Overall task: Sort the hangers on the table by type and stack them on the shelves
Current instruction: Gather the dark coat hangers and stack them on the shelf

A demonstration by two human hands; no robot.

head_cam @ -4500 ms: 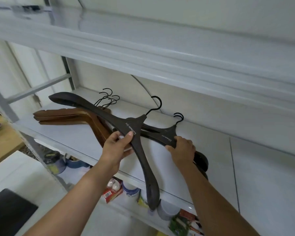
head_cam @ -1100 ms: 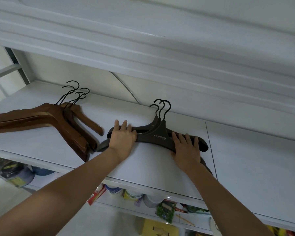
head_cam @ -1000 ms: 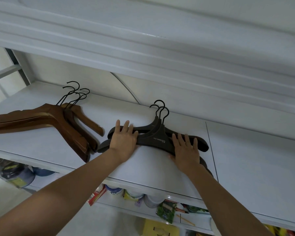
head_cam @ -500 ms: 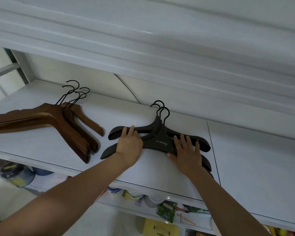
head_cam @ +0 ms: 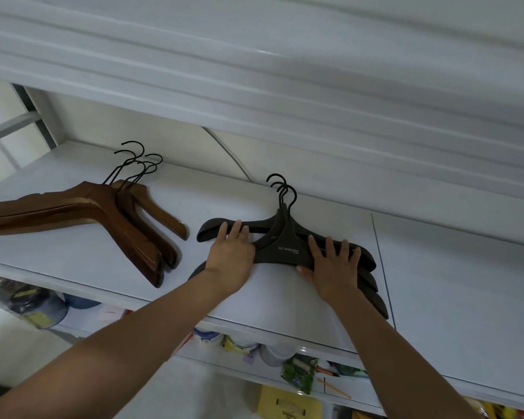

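- The dark hangers (head_cam: 288,249), stacked on the shelf (head_cam: 436,297) beside the brown hangers (head_cam: 109,213), are being squared up.
- They are pressed flat by the left hand (head_cam: 232,258) and right hand (head_cam: 333,267), fingers straight, nothing gripped.
- Next, release and more hangers are called for.

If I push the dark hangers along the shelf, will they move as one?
The dark hangers look thick, so probably stiff. The glossy shelf likely lets them slide. They lie fanned, so may shift separately.

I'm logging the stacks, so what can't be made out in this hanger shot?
Head view.
Brown hangers: left ends cut off by the frame edge.
Dark hangers: arms partly hidden under the left hand and right hand.
Lower jars: labels too small, tops hidden by the shelf.
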